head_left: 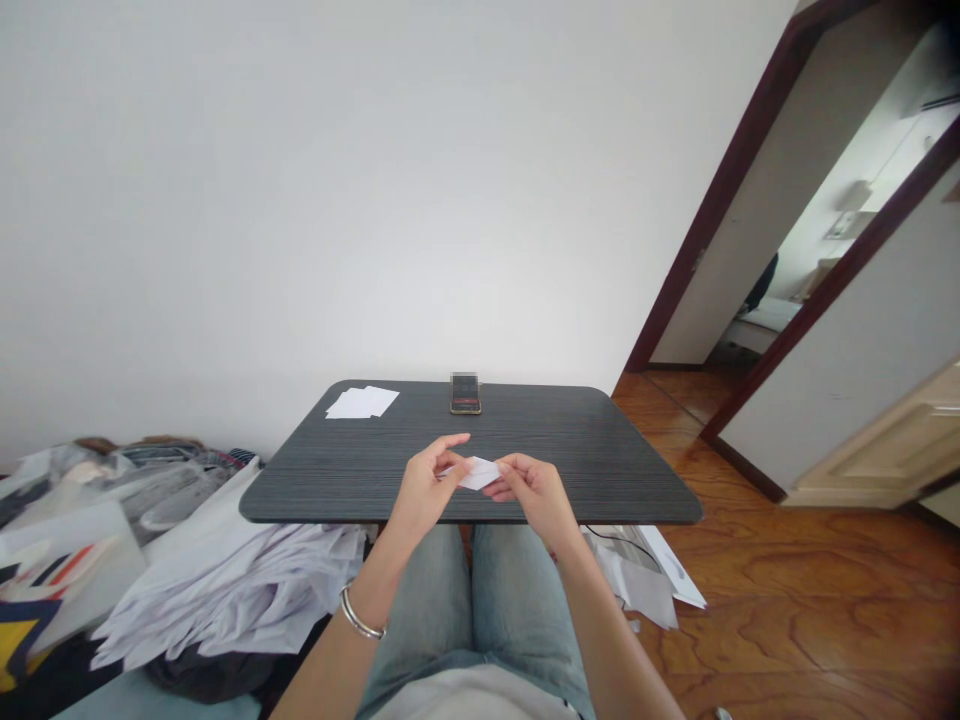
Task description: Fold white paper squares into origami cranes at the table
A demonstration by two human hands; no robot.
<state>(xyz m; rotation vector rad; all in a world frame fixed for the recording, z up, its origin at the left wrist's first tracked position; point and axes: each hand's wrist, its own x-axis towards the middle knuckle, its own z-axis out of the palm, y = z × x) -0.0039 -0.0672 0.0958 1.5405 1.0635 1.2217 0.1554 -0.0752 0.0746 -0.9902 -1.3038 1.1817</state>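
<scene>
A small folded piece of white paper [480, 474] is held between my two hands above the front part of the dark table [570, 440]. My left hand [429, 482] pinches its left end between thumb and fingers, the index finger stretched out above. On the opposite end, my right hand [529, 488] grips the paper with thumb and fingertips. Creases show on the paper's upper face. Several loose white sheets [361, 403] lie overlapping at the table's back left.
A phone [465, 394] stands propped at the table's back edge, near the white wall [420, 180]. Piled white cloth [240, 590] and bags lie left of the table. Papers [645, 590] and a cable rest below its right side. A doorway opens at right.
</scene>
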